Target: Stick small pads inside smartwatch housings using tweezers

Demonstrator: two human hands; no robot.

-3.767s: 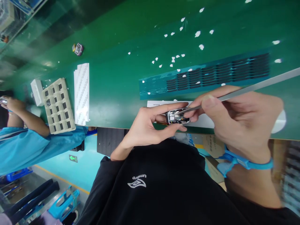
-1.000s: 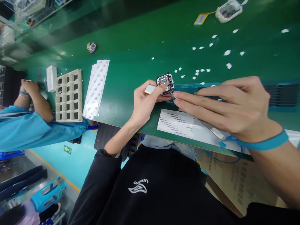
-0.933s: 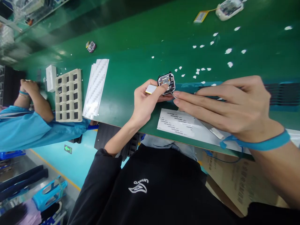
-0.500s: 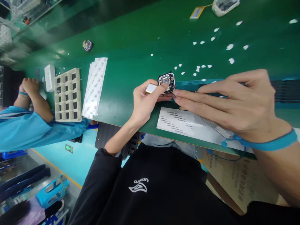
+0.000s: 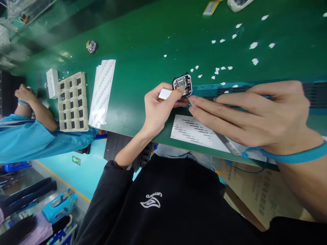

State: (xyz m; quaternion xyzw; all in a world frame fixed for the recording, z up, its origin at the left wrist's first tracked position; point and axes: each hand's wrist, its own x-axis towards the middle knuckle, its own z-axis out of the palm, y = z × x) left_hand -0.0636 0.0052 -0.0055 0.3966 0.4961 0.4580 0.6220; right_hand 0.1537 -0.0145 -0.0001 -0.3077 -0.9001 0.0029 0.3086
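My left hand (image 5: 157, 110) is closed around a small opened smartwatch case (image 5: 182, 83), its circuit board facing up. The thumb presses on the board's lower part. A flat silver battery (image 5: 165, 94) with a yellow edge lies against the base of that thumb, beside the case. My right hand (image 5: 252, 117) pinches metal tweezers (image 5: 228, 144), whose broad rear end shows below the palm. Their tips reach the lower right edge of the case; whether they grip anything there is too small to see. A blue wrist strap (image 5: 293, 157) circles my right wrist.
Sticker sheets (image 5: 190, 131) lie along the table edge, with more printed sheets (image 5: 103, 92) left. A compartment tray (image 5: 73, 103) stands near a co-worker's arm (image 5: 42, 110). White scraps (image 5: 253, 45) dot the green table (image 5: 143, 44). Farther off are a purple case (image 5: 92, 47) and a battery (image 5: 211, 8).
The right hand has shifted slightly right and tilted, showing more of the tweezers' rear end. The watch case remains in my left hand. The co-worker's hands have moved a little left.
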